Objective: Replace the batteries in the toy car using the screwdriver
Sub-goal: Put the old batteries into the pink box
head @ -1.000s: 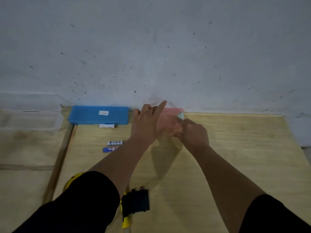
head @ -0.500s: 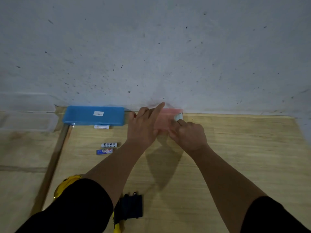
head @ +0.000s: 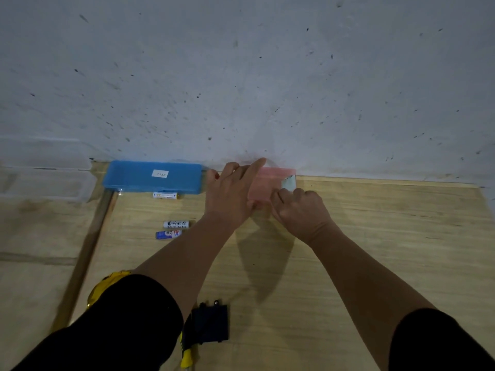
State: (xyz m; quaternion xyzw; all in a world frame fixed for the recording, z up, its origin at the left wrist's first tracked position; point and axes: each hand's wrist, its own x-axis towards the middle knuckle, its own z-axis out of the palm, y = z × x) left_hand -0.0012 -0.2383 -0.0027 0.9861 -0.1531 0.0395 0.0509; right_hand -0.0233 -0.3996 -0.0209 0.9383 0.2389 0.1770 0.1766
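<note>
Three batteries (head: pixel 175 224) lying flat on wood left of hands; yellow toy car (head: pixel 107 283) mostly hidden under left sleeve.

I see a blue case (head: pixel 154 177) lying flat against the speckled grey wall (head: pixel 241 76) on the wooden table (head: pixel 375 250). A clear plastic bin (head: pixel 45 180) sits to its left.

A speckled grey wall (head: pixel 241 76) meets a wooden tabletop (head: pixel 375 236).
</note>
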